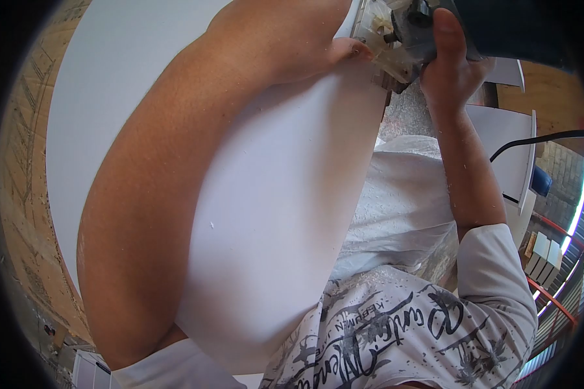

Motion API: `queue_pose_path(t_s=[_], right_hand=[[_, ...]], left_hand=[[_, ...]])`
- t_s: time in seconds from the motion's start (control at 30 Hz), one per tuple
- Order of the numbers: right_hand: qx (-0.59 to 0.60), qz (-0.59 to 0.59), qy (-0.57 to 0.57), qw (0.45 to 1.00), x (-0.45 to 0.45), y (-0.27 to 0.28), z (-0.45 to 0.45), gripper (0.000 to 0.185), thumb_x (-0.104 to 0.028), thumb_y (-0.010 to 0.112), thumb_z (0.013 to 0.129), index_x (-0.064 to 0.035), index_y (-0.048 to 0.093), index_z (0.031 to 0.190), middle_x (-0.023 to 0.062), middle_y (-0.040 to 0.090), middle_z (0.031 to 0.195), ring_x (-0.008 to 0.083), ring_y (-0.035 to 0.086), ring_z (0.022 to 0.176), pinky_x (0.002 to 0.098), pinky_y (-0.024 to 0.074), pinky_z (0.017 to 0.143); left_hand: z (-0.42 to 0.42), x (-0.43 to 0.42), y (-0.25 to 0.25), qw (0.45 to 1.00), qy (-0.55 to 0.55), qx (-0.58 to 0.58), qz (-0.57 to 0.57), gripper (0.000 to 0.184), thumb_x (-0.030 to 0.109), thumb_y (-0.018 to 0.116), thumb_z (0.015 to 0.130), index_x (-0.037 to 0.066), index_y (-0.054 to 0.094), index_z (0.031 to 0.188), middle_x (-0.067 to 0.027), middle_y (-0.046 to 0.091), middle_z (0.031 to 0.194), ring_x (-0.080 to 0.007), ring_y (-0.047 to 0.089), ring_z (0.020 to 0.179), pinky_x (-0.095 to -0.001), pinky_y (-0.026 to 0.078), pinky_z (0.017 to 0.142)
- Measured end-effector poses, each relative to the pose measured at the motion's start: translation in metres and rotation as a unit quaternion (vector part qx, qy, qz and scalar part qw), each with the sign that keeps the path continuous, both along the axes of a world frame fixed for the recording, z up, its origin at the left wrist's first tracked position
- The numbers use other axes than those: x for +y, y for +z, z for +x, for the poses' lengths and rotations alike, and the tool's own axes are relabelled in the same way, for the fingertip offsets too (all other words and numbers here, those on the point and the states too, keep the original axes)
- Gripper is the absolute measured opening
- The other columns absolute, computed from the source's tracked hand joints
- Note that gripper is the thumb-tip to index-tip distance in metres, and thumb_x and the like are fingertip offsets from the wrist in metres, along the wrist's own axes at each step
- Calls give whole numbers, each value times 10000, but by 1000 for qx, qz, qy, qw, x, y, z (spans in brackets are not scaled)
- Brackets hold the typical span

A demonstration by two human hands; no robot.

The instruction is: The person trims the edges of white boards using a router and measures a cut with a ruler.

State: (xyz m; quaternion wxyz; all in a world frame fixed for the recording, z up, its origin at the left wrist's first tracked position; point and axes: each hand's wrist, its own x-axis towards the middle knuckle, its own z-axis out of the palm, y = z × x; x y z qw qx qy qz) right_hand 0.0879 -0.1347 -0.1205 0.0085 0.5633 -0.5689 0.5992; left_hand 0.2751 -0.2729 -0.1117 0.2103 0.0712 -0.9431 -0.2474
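Observation:
A trim router point(405, 39) with a dusty clear base and a dark body sits at the top, at the right edge of a large white board point(272, 214). My right hand point(457, 71) is closed around it, thumb up along its side. Across the board reaches my left arm, and my left hand point(350, 52) is at the board's edge beside the router base. Only part of its thumb side shows, close against the base; the other fingers are hidden. Small white chips are scattered on the board.
A black cable point(545, 137) runs at the right. More white panels point(506, 142) stand behind my right arm. Brown sheet material point(29, 175) lies along the left. White dusty cloth point(402, 201) covers my lap. Stacked white pieces point(544, 259) and red metal bars are farther right.

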Motion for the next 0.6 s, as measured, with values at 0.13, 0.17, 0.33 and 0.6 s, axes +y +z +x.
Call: queue_pose_path(t_s=[0.13, 0.17, 0.33, 0.6], right_hand=[[-24, 27, -55, 998, 0, 0, -1, 453, -448, 788, 921, -56, 636, 1093, 17, 665, 971, 114, 632, 836, 273, 518, 737], [-15, 11, -42, 999, 2, 1, -2, 449, -440, 784, 925, -53, 638, 1100, 20, 669, 979, 116, 635, 845, 274, 521, 744], [34, -15, -26, 999, 0, -4, -15, 444, -411, 772, 939, -38, 644, 1141, 34, 688, 1021, 121, 650, 884, 278, 528, 781], [-5, 5, -1, 1000, 1, 1, -15, 426, -393, 772, 948, -41, 654, 1156, 35, 698, 1046, 111, 648, 911, 265, 517, 795]], left_hand=[[-5, -2, -4, 1000, 3, 10, 0, 656, 299, 769, 905, -34, 508, 1405, -236, 620, 1343, -352, 544, 1330, -492, 330, 1187], [-16, -5, -20, 1000, 9, 24, -16, 644, 296, 768, 906, -36, 515, 1396, -234, 625, 1330, -351, 552, 1316, -486, 340, 1179], [-16, 0, -12, 999, 30, 2, -16, 606, 285, 770, 904, -42, 543, 1360, -224, 653, 1247, -345, 587, 1247, -453, 370, 1152], [-6, 5, 2, 1000, 19, 12, -9, 619, 298, 781, 892, -37, 549, 1358, -221, 662, 1251, -359, 588, 1255, -485, 357, 1159]])
